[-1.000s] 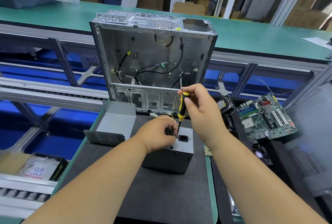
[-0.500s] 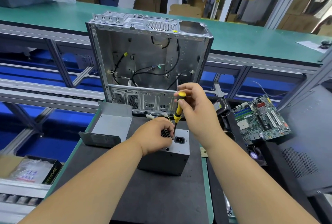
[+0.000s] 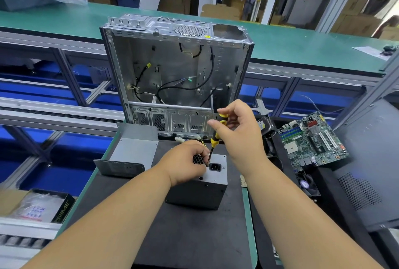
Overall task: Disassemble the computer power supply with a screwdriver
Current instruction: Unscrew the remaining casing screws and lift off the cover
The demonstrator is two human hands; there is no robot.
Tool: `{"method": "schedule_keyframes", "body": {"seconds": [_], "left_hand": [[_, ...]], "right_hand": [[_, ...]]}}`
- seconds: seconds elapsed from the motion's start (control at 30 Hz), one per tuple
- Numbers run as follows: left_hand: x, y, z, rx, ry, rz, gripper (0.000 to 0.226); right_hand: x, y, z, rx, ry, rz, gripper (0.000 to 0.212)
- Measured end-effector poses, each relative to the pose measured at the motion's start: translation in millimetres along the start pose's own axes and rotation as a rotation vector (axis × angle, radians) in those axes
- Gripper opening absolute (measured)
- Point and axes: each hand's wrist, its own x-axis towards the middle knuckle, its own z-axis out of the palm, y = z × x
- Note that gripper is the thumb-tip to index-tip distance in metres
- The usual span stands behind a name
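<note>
The grey power supply (image 3: 212,179) stands on the black mat with its socket face turned up. My left hand (image 3: 183,162) grips its top left edge, fingers curled over the honeycomb vent. My right hand (image 3: 239,132) pinches the yellow-and-black screwdriver (image 3: 216,137) by the top of its handle. The screwdriver stands nearly upright, and its tip sits on the top face just left of the black power socket (image 3: 215,166). Yellow wires show behind the power supply.
An open, gutted computer case (image 3: 177,70) stands upright just behind. A loose grey metal cover (image 3: 131,153) lies left on the black mat (image 3: 183,236). A motherboard (image 3: 311,140), a small fan (image 3: 306,184) and a black side panel (image 3: 371,173) lie to the right.
My right hand's fingers have shifted on the screwdriver handle, with the thumb now stretched across it. The tip stays at the same spot, and my left hand keeps its hold.
</note>
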Motion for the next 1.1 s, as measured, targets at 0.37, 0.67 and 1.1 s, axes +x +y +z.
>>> {"method": "schedule_keyframes", "body": {"seconds": [0.37, 0.67, 1.1], "left_hand": [[2, -1, -1, 0.001, -0.016, 0.004, 0.017], [2, 0, -1, 0.001, -0.020, -0.010, 0.017], [2, -2, -1, 0.007, -0.017, -0.015, 0.015]], "right_hand": [[-1, -5, -1, 0.122, -0.104, 0.069, 0.020], [7, -2, 0, 0.061, -0.032, 0.045, 0.021], [-5, 3, 3, 0.240, -0.147, 0.060, 0.028]]}}
